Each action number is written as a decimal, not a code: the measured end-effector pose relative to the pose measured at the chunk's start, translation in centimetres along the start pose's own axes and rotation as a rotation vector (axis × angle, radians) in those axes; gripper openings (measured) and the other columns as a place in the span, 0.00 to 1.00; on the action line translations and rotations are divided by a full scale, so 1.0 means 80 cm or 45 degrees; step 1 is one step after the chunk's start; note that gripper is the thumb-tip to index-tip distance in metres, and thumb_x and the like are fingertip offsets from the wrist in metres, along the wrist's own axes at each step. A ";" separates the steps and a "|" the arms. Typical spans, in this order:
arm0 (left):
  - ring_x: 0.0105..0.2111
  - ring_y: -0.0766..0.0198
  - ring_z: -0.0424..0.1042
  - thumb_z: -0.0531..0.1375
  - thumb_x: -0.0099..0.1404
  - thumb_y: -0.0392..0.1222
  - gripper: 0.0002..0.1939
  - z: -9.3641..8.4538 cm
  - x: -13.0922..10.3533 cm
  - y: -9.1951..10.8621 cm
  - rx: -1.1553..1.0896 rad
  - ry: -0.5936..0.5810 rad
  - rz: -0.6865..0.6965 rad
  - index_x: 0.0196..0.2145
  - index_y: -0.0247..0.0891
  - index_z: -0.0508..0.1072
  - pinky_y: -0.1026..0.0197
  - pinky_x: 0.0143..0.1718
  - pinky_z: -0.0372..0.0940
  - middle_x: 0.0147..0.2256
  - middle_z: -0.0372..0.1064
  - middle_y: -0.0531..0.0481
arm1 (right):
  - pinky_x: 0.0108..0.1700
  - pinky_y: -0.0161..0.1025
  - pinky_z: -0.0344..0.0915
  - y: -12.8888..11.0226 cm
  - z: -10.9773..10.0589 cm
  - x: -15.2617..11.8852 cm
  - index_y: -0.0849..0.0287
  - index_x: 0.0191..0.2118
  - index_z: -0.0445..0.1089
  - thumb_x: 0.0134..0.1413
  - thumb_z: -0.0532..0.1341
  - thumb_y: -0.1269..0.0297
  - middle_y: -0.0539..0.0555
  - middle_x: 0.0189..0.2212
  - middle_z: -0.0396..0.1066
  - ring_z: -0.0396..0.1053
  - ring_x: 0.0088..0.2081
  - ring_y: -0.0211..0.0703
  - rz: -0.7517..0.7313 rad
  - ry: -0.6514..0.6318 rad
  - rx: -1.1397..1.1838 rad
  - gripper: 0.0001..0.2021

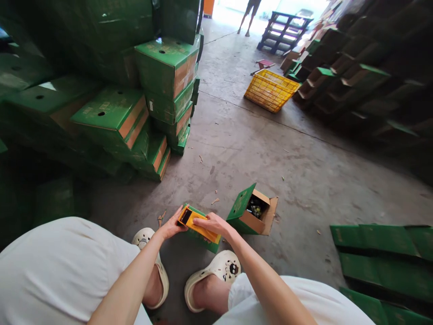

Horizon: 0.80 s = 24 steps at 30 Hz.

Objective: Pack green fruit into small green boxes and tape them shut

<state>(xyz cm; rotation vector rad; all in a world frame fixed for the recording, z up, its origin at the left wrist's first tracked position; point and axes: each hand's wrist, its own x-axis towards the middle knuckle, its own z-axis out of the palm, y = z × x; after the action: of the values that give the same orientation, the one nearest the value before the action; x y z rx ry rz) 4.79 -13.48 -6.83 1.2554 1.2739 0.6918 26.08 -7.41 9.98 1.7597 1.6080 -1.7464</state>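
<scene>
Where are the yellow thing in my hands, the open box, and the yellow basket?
Yellow thing (pixel 200 229): head view, on its yellow top.
Open box (pixel 252 221): head view, on its bare brown cardboard side.
Yellow basket (pixel 265 93): head view, on its slatted side wall.

1. The open box (pixel 242 209) holds dark contents (pixel 254 209), its flaps spread.
2. Left of the open box, the right hand (pixel 215 224) grips a yellow object (pixel 189 218) over a green carton (pixel 214 248); the left hand (pixel 172 226) touches the object's other end.
3. Beyond the open box stand a basket (pixel 269 91), pallets (pixel 281 32) and a person (pixel 253 5).
4. Nearer than it are pale shoes (pixel 225 264); to its far left, stacked cartons (pixel 164 54).
</scene>
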 end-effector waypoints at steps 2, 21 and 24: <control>0.76 0.49 0.43 0.72 0.54 0.42 0.53 -0.002 0.001 -0.003 -0.050 -0.056 0.028 0.74 0.45 0.58 0.47 0.75 0.46 0.76 0.45 0.46 | 0.21 0.34 0.54 0.003 -0.005 -0.010 0.59 0.25 0.70 0.57 0.68 0.42 0.51 0.20 0.70 0.66 0.23 0.40 -0.018 0.047 -0.094 0.24; 0.77 0.43 0.34 0.66 0.56 0.37 0.50 -0.004 0.000 0.034 0.465 -0.045 -0.080 0.75 0.49 0.57 0.34 0.74 0.38 0.77 0.35 0.41 | 0.23 0.36 0.47 0.095 -0.042 -0.060 0.58 0.18 0.63 0.52 0.70 0.44 0.49 0.19 0.61 0.57 0.22 0.36 0.088 0.258 -0.315 0.26; 0.77 0.38 0.26 0.72 0.49 0.39 0.56 0.015 0.005 0.057 0.885 -0.116 0.036 0.74 0.49 0.57 0.28 0.72 0.27 0.78 0.29 0.41 | 0.24 0.37 0.49 0.096 -0.041 -0.053 0.58 0.17 0.63 0.52 0.71 0.45 0.50 0.18 0.63 0.62 0.23 0.39 0.086 0.285 -0.341 0.27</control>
<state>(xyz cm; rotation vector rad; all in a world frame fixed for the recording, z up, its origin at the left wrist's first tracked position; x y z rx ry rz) 7.14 -12.37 -2.90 1.8400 1.4778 0.1950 35.00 -10.29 10.26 1.9021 1.7495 -1.2720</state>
